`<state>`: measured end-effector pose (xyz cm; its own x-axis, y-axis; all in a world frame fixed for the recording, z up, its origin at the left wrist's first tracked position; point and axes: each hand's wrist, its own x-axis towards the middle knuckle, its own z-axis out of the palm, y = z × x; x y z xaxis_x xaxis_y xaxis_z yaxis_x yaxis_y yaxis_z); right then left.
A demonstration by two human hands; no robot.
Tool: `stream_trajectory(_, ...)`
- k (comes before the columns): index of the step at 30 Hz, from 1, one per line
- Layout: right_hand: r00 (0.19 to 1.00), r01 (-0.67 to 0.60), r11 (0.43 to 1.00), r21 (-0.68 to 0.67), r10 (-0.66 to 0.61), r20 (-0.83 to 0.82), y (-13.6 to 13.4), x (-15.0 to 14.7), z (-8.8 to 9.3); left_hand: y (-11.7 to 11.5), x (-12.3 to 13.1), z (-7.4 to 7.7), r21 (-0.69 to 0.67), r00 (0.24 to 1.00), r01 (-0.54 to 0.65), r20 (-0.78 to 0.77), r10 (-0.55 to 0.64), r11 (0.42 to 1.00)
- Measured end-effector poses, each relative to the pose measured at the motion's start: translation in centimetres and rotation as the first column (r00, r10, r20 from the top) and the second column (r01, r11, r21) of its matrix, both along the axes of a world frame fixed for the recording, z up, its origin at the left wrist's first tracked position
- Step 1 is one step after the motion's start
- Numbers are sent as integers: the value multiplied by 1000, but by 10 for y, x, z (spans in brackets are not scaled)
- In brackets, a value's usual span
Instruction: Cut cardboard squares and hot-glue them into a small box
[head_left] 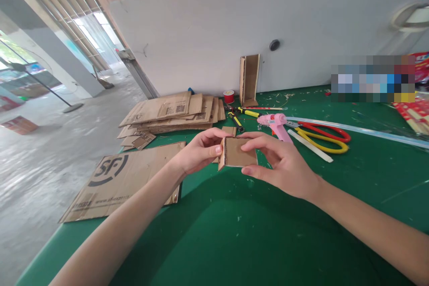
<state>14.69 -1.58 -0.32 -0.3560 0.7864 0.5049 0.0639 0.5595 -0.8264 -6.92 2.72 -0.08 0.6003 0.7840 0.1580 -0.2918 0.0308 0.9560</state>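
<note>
Head view: One small cardboard piece (241,154), two panels meeting at a corner, is held above the green table (234,241), between both hands. The left hand (201,152) pinches it at the narrow panel, thumb in front. The right hand (284,165) is part-curled, index fingertip on the broad face, thumb by the near edge; whether it bears any weight cannot be told.

Handling, as judged: light, fairly stiff, dry and not slippery. The cut edges would likely crush and the corner could give under bending. Best hold: flat faces, close to the corner, light pressure.

Count: left of the grip, one large printed sheet (134,178); beyond it, one pile of cardboard (170,111), layers not countable. Straight beyond the grip, two yellow-and-black hand tools (235,121), one red spool (228,96) and one upright cardboard tray (250,80). Beyond and right of the grip, one pink glue gun (273,119), one white stick (310,145) and one pair of scissors (323,146).
</note>
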Motion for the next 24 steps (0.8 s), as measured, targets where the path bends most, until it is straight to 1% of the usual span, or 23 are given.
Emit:
stream_trajectory(6,999,-38,999,23,39,-17,0,0,2,-1,2,-2,7,1000,-10,29,10,1000)
stream_trajectory(10,998,-58,998,26,58,-15,-1,1,2,0,2,-3,41,999,-23,32,22,999)
stream_trajectory(13,999,-49,998,29,48,10,1,1,-1,3,0,-2,59,1000,-30,-7,31,998)
stream_trajectory(17,999,-36,999,-8,36,6,5,0,-5,9,-5,-2,67,994,-34,-103,41,997)
stream_trajectory(21,998,-57,998,-20,58,6,7,0,-7,12,-7,-5,43,994,-40,-97,44,998)
stream_trajectory(24,998,-46,999,-17,46,29,7,1,-7,11,-6,-6,27,995,-40,-85,42,999)
